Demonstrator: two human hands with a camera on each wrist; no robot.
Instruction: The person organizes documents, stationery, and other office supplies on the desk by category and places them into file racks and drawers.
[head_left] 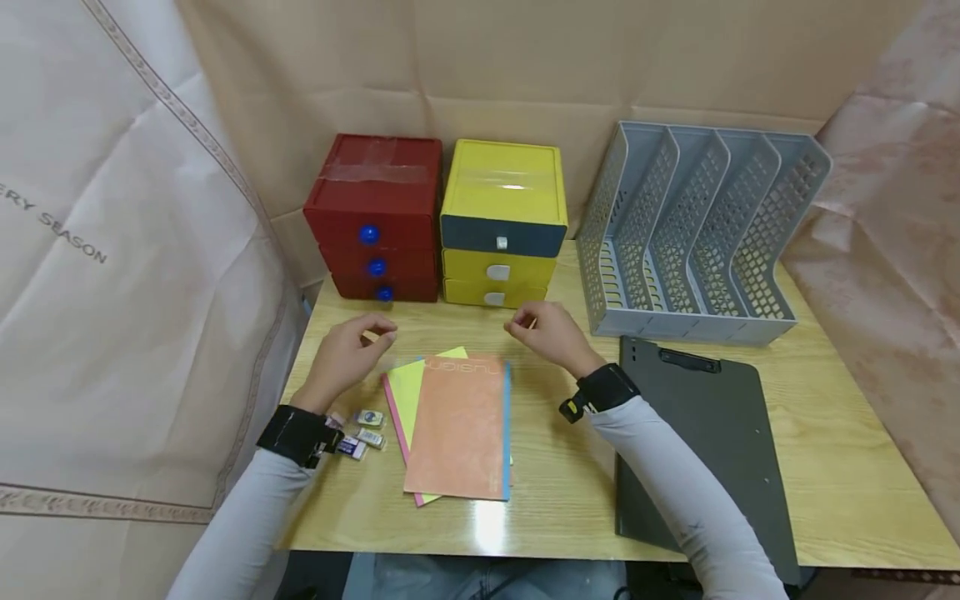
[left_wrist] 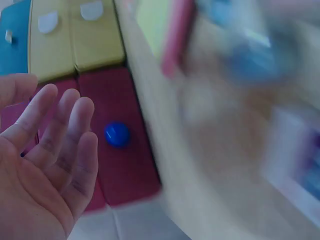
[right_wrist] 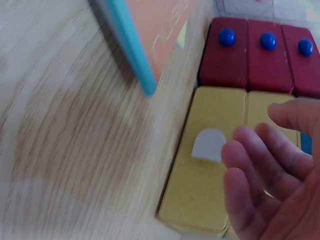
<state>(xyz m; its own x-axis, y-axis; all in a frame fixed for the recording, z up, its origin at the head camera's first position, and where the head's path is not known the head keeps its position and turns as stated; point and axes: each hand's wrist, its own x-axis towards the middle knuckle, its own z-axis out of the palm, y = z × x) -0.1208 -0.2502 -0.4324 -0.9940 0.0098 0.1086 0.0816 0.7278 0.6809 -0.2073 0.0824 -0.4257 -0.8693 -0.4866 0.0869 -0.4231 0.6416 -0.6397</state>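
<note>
My left hand (head_left: 347,354) hovers in front of the red drawer unit (head_left: 378,196), its fingers loosely bent and holding nothing. In the left wrist view its palm and fingers show beside a blue knob (left_wrist: 117,134). My right hand (head_left: 551,333) is raised before the yellow drawer unit (head_left: 504,183), also holding nothing, fingers relaxed near a white drawer pull (right_wrist: 209,144). Between the hands, nearer my body, lies a stack of notebooks with an orange one (head_left: 457,429) on top and yellow, pink and blue edges peeking out. Several small boxed erasers (head_left: 370,437) lie by my left wrist.
A grey file rack (head_left: 690,321) with slanted dividers stands at the back right. In front of it, a dark clipboard (head_left: 697,450) lies partly under my right forearm and overhangs the table's front edge. The wooden table (head_left: 847,467) meets fabric-draped walls.
</note>
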